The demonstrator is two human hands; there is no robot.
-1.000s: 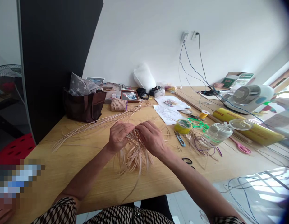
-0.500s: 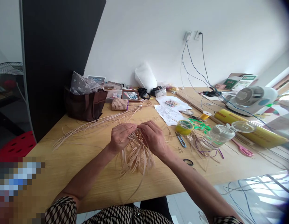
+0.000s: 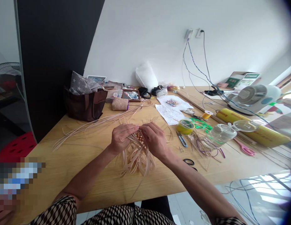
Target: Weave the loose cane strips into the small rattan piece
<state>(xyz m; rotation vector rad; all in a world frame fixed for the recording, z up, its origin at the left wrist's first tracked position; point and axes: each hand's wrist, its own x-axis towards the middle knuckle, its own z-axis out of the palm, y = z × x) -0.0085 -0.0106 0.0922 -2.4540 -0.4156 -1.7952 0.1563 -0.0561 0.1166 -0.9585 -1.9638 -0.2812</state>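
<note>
A half-woven piece of pale strips point(image 3: 137, 157) is between my hands over the table, its loose strip ends fanning down toward me in a thick bunch. My left hand point(image 3: 122, 137) pinches its upper left side, fingers pressed together. On the upper right, my right hand point(image 3: 155, 137) is closed on the same weaving, the fingertips of both hands almost meeting. A small patch of brownish checked weave shows between them. The fingers cover the top edge, so the exact strips pinched are hidden.
Long pale strips point(image 3: 98, 122) and a finished woven pouch point(image 3: 120, 104) lie beyond my left hand. Rightward are blue thread snips point(image 3: 182, 140), yellow tape point(image 3: 183, 128), an open clear jar point(image 3: 222, 134), pink-handled scissors point(image 3: 246, 150) and black scissor handles point(image 3: 189, 162). A dark bag point(image 3: 85, 104) stands at left.
Both hands keep their grip in nearly the same spot. A little more of the checked weave shows between them, and the loose strips have shifted slightly.
</note>
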